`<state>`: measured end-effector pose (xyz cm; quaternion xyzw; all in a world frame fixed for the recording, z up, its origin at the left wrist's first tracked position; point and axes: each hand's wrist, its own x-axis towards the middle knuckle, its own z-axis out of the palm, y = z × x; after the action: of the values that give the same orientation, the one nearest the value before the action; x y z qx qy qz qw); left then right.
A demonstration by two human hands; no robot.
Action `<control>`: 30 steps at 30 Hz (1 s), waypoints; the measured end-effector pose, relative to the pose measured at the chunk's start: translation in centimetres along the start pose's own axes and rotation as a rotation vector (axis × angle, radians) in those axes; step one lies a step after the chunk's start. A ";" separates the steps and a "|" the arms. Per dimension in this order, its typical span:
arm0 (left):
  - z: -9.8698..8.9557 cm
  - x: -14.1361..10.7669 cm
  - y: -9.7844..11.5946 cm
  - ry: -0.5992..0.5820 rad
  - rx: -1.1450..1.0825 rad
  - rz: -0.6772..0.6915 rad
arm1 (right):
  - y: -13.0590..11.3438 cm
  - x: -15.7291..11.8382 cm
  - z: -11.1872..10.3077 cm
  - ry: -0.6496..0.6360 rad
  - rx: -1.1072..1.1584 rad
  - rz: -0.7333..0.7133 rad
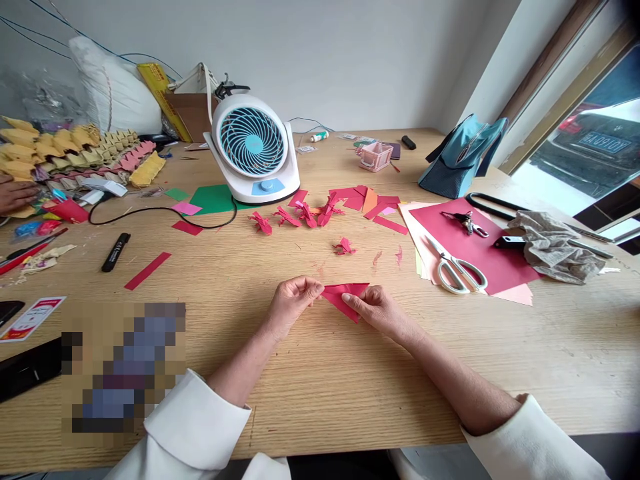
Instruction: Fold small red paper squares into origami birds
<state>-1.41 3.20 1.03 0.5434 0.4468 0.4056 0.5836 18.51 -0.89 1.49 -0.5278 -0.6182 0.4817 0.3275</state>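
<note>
A folded piece of red paper (341, 300) is stretched between my two hands, just above the front half of the wooden table. The fingers and thumb of my left hand (295, 300) pinch its left corner. On the other side, my right hand (377, 308) grips the right part, its thumb lying across the front face. The piece tapers toward a point at the bottom. Beyond my hands lies a small folded red paper figure (345, 247). Farther back stands a row of similar red paper figures (305, 215).
A white and blue fan (255, 147) stands at the back. White-handled scissors (457, 270) and keys lie on red sheets (500, 260) at right, near a blue bag (463, 157). Red paper strips (147, 270), a black marker (116, 252) and another person's hand (15, 193) are at left.
</note>
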 end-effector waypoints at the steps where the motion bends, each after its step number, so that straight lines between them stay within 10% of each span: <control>1: 0.0 0.0 0.0 -0.008 0.019 0.004 | 0.0 0.0 0.0 0.002 -0.007 -0.002; 30: 1.0 -0.6 0.2 -0.106 0.060 0.046 | 0.3 0.0 0.2 -0.024 0.195 -0.024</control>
<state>-0.56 2.37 1.33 0.5914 0.4147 0.3760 0.5804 18.45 -0.93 1.15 -0.4800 -0.5785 0.5419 0.3758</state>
